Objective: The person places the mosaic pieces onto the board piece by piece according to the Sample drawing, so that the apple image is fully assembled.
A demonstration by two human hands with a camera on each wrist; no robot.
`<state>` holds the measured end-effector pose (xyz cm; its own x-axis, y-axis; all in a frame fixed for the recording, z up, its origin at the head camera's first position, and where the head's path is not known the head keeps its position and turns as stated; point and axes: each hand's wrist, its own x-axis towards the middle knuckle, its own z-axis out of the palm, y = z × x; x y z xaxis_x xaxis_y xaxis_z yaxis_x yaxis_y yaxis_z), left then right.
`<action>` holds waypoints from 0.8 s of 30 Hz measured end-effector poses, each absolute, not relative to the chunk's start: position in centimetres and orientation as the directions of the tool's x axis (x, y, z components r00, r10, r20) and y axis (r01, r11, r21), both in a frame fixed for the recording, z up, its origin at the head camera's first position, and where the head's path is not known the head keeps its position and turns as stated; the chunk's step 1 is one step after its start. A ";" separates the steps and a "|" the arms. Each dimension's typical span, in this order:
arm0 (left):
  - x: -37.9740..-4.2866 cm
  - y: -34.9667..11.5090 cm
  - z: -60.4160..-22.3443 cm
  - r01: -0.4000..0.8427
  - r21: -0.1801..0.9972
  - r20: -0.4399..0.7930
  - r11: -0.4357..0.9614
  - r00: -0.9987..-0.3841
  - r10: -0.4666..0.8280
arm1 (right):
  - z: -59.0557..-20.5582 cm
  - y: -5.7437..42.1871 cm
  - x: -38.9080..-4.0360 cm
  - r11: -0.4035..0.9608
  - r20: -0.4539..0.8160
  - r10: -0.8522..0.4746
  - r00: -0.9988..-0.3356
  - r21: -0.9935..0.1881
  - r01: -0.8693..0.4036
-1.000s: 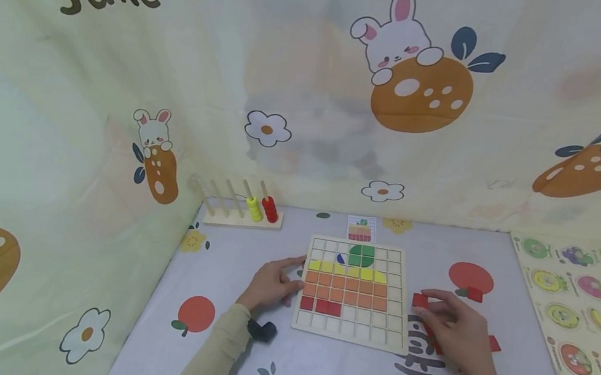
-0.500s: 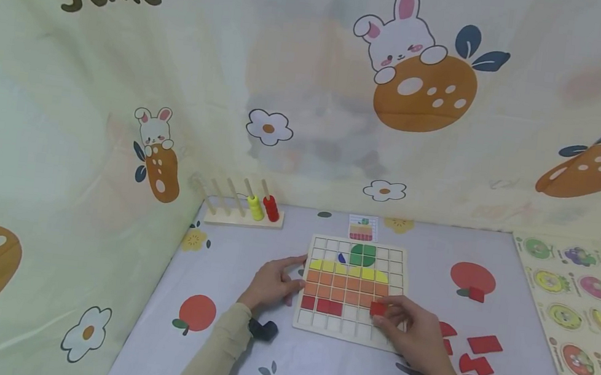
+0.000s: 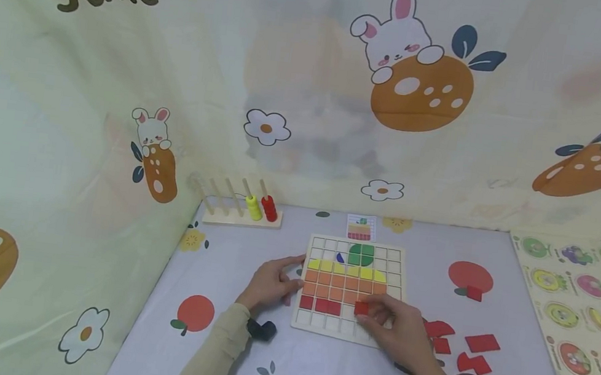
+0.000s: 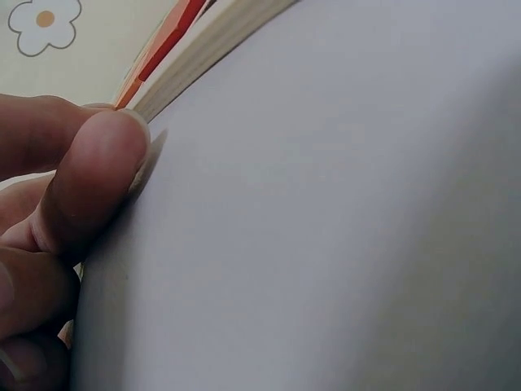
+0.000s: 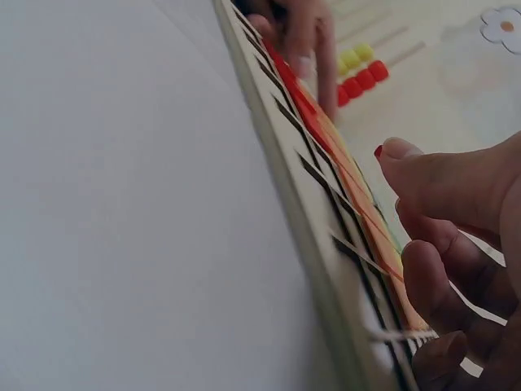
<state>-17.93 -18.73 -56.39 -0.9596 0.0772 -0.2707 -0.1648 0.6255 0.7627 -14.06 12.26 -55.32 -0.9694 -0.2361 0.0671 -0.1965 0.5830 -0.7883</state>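
A square wooden grid board (image 3: 318, 324) lies on the table, with green, yellow, orange and red tiles filling part of its cells. My left hand (image 3: 269, 284) touches the board's left edge with thumb and index finger; in the left wrist view the thumb (image 4: 102, 175) rests against that edge. Between thumb and fingertips, my right hand (image 3: 398, 328) pinches a small red square tile (image 3: 361, 308) over the lower rows, right of the red tiles (image 3: 328, 306) in the board. Only a sliver of the tile shows at the right thumb (image 5: 440, 175) in the right wrist view.
Several loose red pieces (image 3: 482, 343) lie right of the board, and one red piece (image 3: 474, 293) lies farther back. A picture card (image 3: 362, 220) sits behind the board. A wooden bead counter (image 3: 241, 220) stands at back left. A fruit-picture board (image 3: 576, 327) lies far right.
My right hand has carried the red tile leftward from beside the board to over its lower rows, uncovering loose red pieces. The left hand has stayed at the board's left edge.
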 end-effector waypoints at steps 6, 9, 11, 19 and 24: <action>-17.9 -18.8 -56.7 -0.171 0.756 -0.277 0.632 -0.958 0.072 | -56.2 11.3 -14.0 0.639 0.035 -0.252 -0.967 -0.744 -0.193; -17.9 -18.8 -56.8 -0.168 0.754 -0.272 0.635 -0.960 0.069 | -56.5 11.2 -14.0 0.643 0.047 -0.246 -0.968 -0.739 -0.199; -18.0 -18.8 -56.7 -0.168 0.754 -0.272 0.635 -0.960 0.068 | -56.6 11.2 -14.0 0.642 0.054 -0.246 -0.968 -0.738 -0.205; -18.0 -18.7 -56.6 -0.180 0.751 -0.281 0.635 -0.958 0.060 | -56.7 11.2 -13.9 0.645 0.061 -0.237 -0.970 -0.736 -0.204; -17.8 -18.6 -56.5 -0.174 0.755 -0.271 0.633 -0.961 0.058 | -56.7 11.1 -13.9 0.646 0.068 -0.237 -0.969 -0.735 -0.209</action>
